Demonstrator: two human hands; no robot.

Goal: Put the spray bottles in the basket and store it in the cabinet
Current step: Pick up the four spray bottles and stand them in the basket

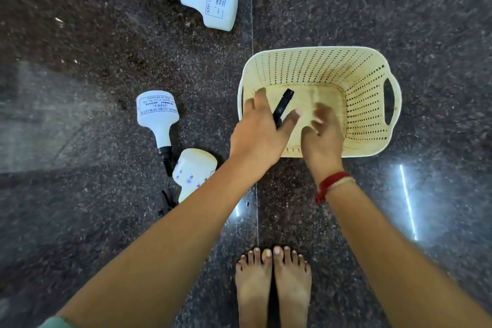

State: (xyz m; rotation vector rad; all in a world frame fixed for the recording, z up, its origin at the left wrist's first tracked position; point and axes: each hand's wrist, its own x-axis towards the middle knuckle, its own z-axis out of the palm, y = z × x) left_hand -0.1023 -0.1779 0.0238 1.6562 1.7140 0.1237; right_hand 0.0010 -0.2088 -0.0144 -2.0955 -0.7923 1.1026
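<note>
A cream perforated basket [372, 104] stands on the dark floor, right of centre. My left hand [259, 130] reaches over its near left corner, closed around a black spray nozzle [284, 104] that points up and to the right. Whatever is attached to the nozzle is hidden under my hands. My right hand [323, 138] is blurred beside it over the basket's near wall, and I see nothing in its fingers. Three white spray bottles lie on the floor: one labelled at the far centre [215, 6], one labelled at the left [157, 114], and one with purple dots [193, 170] partly under my left forearm.
The floor is polished dark speckled stone with a thin seam line [253, 42] running away from me. My bare feet [274, 282] stand just behind the basket. Light reflections [407, 200] streak the floor at the right.
</note>
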